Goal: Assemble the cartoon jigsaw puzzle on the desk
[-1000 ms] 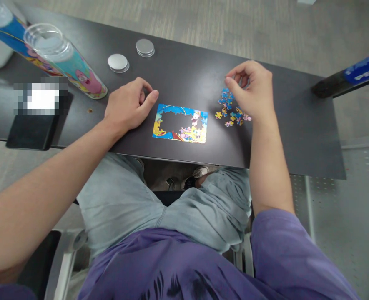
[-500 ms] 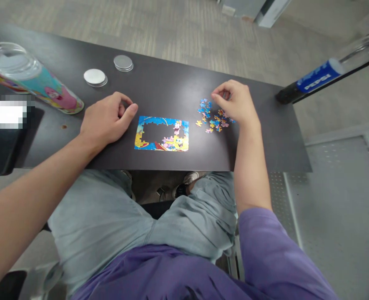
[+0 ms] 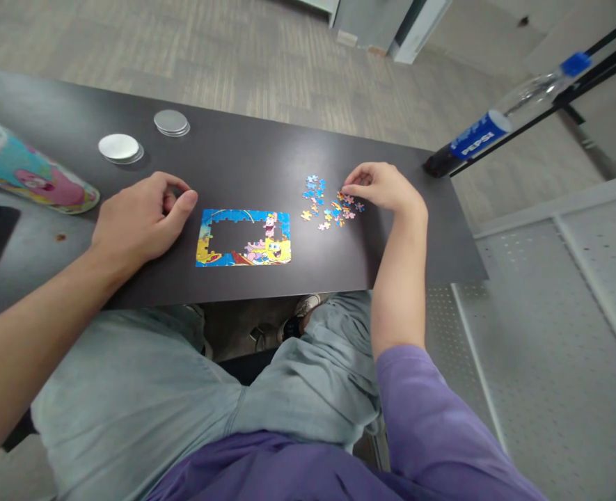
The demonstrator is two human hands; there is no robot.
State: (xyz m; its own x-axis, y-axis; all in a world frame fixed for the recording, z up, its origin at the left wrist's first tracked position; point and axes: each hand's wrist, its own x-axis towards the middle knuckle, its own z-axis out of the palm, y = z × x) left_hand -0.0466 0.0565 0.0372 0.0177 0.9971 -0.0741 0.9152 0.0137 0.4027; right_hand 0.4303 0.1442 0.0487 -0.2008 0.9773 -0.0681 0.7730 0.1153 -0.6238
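Observation:
A partly assembled jigsaw puzzle lies on the dark table, its cartoon border joined around a bare middle. To its right is a loose heap of puzzle pieces, mostly blue, yellow and pink. My right hand is over the right side of this heap, thumb and forefinger pinched at a puzzle piece. The fingertips partly cover that piece. My left hand rests on the table left of the puzzle, fingers loosely curled in, with nothing visible in it.
Two small stacks of round discs, one white-topped and one grey, sit behind my left hand. A clear canister with a cartoon label is at the left. A Pepsi bottle stands at the table's far right corner.
My view has turned a little, so the table things appear shifted left. My right hand has come down onto the right part of the heap, fingertips at a piece. The left hand stays put.

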